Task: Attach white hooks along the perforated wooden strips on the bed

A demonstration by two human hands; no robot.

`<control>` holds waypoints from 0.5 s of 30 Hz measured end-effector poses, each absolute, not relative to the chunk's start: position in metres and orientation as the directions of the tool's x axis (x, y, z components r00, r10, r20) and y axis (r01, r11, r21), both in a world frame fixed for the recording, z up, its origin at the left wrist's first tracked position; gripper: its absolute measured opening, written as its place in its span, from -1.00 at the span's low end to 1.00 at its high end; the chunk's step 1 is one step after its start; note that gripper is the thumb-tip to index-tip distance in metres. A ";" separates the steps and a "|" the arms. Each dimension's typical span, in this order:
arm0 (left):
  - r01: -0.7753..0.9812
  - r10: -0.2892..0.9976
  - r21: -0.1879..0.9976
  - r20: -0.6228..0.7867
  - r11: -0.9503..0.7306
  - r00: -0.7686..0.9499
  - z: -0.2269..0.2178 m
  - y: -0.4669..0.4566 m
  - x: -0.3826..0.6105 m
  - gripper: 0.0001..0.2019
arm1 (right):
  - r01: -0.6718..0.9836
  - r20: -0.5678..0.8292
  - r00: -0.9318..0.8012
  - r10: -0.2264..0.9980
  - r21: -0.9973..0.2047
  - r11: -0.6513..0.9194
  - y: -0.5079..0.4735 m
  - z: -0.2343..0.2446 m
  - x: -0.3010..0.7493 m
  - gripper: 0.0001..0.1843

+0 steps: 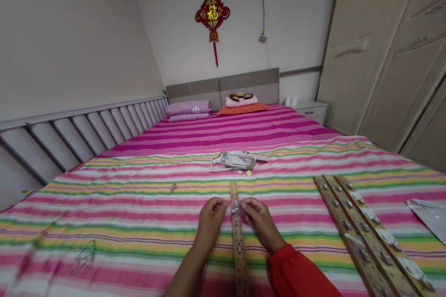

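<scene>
A narrow wooden strip (239, 264) with rows of holes lies lengthwise in front of me. Small metal pieces (239, 247) sit along its nearer half. Above the strip, my right hand (261, 222) pinches a small clear plastic bag (236, 207) between thumb and fingers. On the other side, my left hand (210, 218) has thumb and forefinger pressed together just left of the bag. What those left fingertips hold, if anything, is too small to make out.
To the right lie several wooden strips (364, 227) bearing metal fittings and white round pieces. A pile of plastic packets (237, 161) sits beyond my hands on the striped sheet (139, 222). Thin wire (85, 255) lies at left, a white packet (430, 216) at far right.
</scene>
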State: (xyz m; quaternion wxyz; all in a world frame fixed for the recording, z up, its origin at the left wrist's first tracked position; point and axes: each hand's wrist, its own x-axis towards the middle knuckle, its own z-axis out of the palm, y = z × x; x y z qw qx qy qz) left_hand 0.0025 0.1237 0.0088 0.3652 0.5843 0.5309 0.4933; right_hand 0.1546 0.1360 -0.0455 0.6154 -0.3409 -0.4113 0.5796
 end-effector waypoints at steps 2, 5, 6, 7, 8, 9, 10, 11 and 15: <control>0.306 0.978 0.930 0.209 -0.201 0.008 0.010 0.128 0.003 -0.80 | -0.421 0.115 -0.057 0.992 -0.904 0.081 0.135 -0.045 0.154 -0.74; 0.300 0.985 0.940 0.139 -0.165 0.105 0.009 0.133 0.006 -0.82 | -0.418 0.113 -0.080 0.990 -0.906 0.070 0.135 -0.045 0.153 -0.74; 0.282 0.985 0.948 0.110 -0.145 0.136 0.008 0.133 0.007 -0.83 | -0.422 0.111 -0.077 0.991 -0.904 0.069 0.135 -0.045 0.153 -0.74; 0.260 0.983 0.957 0.084 -0.126 0.166 0.007 0.134 0.008 -0.83 | -0.427 0.110 -0.073 0.991 -0.901 0.068 0.136 -0.046 0.154 -0.74; 0.236 0.979 0.965 0.066 -0.111 0.190 0.006 0.134 0.009 -0.84 | -0.434 0.108 -0.068 0.992 -0.898 0.068 0.136 -0.046 0.154 -0.74; 0.212 0.977 0.972 0.053 -0.098 0.208 0.005 0.134 0.010 -0.84 | -0.443 0.107 -0.063 0.992 -0.894 0.068 0.136 -0.046 0.154 -0.74; 0.191 0.975 0.978 0.043 -0.086 0.216 0.004 0.134 0.010 -0.84 | -0.453 0.104 -0.058 0.993 -0.889 0.067 0.137 -0.046 0.154 -0.74; 0.174 0.976 0.982 0.036 -0.075 0.217 0.004 0.134 0.010 -0.83 | -0.467 0.100 -0.052 0.994 -0.882 0.064 0.137 -0.047 0.154 -0.73; 0.127 0.991 0.991 0.014 -0.032 0.136 0.003 0.141 0.008 -0.80 | -0.543 0.084 -0.023 0.996 -0.838 0.058 0.139 -0.046 0.153 -0.69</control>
